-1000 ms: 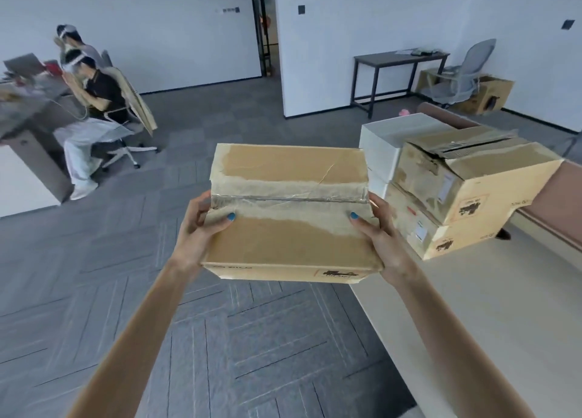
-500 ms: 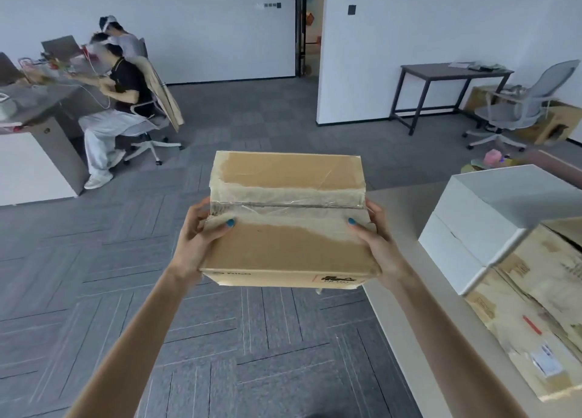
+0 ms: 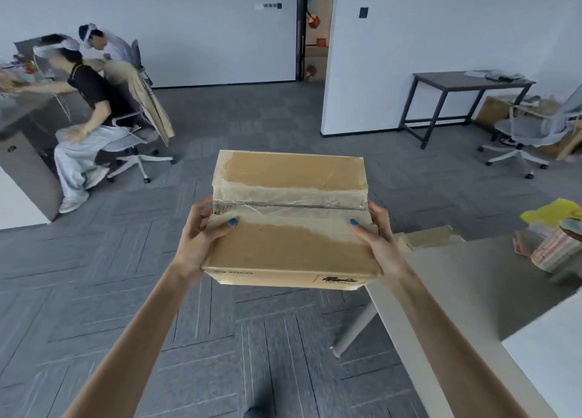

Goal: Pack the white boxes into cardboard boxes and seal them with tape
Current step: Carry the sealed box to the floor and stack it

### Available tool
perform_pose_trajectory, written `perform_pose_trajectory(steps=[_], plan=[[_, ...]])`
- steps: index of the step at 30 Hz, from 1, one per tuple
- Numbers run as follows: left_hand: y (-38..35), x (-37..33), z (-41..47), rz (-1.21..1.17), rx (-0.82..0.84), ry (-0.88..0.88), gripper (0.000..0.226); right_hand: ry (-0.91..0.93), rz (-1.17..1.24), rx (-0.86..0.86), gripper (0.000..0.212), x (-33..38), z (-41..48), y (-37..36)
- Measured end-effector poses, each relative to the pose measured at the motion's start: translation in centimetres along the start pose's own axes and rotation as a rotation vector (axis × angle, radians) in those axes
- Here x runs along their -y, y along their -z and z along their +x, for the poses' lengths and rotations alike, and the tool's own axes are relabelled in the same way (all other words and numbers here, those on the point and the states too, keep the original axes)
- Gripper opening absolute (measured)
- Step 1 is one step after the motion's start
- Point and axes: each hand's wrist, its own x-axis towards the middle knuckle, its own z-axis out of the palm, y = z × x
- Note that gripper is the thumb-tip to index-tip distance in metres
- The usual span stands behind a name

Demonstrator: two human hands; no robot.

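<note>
I hold a closed cardboard box in front of me above the grey floor. Clear tape runs across its top seam, with torn paper around it. My left hand grips the box's left side, thumb on top. My right hand grips the right side the same way. A corner of a white box shows at the lower right on the pale table.
Two seated people work at a desk at the far left. A dark side table and an office chair stand at the back right. Flat cardboard and colourful items lie on the pale table's far end.
My view has swung left: the stacked cardboard boxes and most of the white boxes have left the frame to the right. The held box stays gripped in both hands.
</note>
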Motion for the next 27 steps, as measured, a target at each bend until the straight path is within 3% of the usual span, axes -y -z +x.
perform_pose_trajectory(steps=[8,18,24,27], plan=[[0.2,0.5,21.1,0.029,0.157,0.030,0.055,-0.022,0.052,-0.135,0.048,-1.8,15.4,-3.5],[-8.5,4.4,46.0,0.059,0.358,0.094,0.076,-0.037,0.051,-0.356,0.045,-3.1,34.4,1.0],[-16.5,6.0,59.7,0.146,0.470,0.138,0.109,-0.026,0.029,-0.469,0.048,-3.3,45.7,6.2],[-20.4,7.1,65.8,0.160,0.531,0.163,0.115,-0.023,-0.001,-0.522,0.057,-3.3,50.6,8.7]])
